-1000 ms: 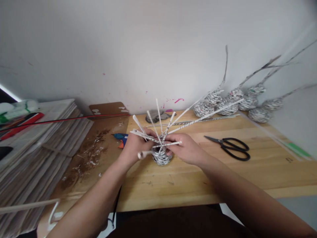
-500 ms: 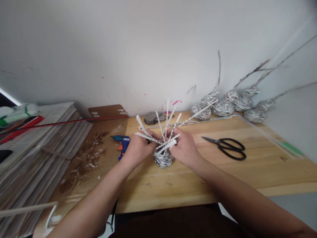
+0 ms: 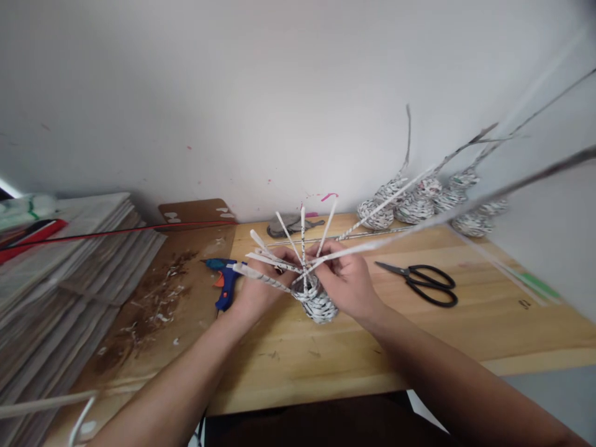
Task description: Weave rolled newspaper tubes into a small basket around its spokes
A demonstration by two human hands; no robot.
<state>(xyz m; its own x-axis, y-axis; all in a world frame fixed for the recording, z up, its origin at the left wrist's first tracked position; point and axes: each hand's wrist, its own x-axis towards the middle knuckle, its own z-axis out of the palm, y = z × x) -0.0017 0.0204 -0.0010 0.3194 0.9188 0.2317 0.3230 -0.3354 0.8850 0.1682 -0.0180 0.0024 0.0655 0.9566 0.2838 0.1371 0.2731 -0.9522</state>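
Note:
A small woven paper piece (image 3: 321, 305), round like a gourd's base, tilts on the wooden table between my hands. Several white rolled-paper tubes (image 3: 267, 277) spread upward and outward from its top. My left hand (image 3: 265, 279) is closed around its far left side, fingers partly hidden behind the tubes. At the upper right side, my right hand (image 3: 348, 279) pinches a paper tube at the weave. One striped long tube (image 3: 372, 212) slants up right behind that hand. Another long strand (image 3: 367, 247), blurred, stretches from the right fingers toward the right edge.
Black-handled scissors (image 3: 426, 282) lie to the right. A blue glue gun (image 3: 226, 288) is at left, near paper scraps and stacked newspapers (image 3: 93, 267). Several woven gourd shapes with twig stems (image 3: 416, 208) stand by the wall. A grey cloth-like item (image 3: 288, 225) lies at the back.
The woven piece has turned and tilted, so its upright tubes fan differently, more toward the left. A long strand now stretches right from my right hand. The view has shifted slightly.

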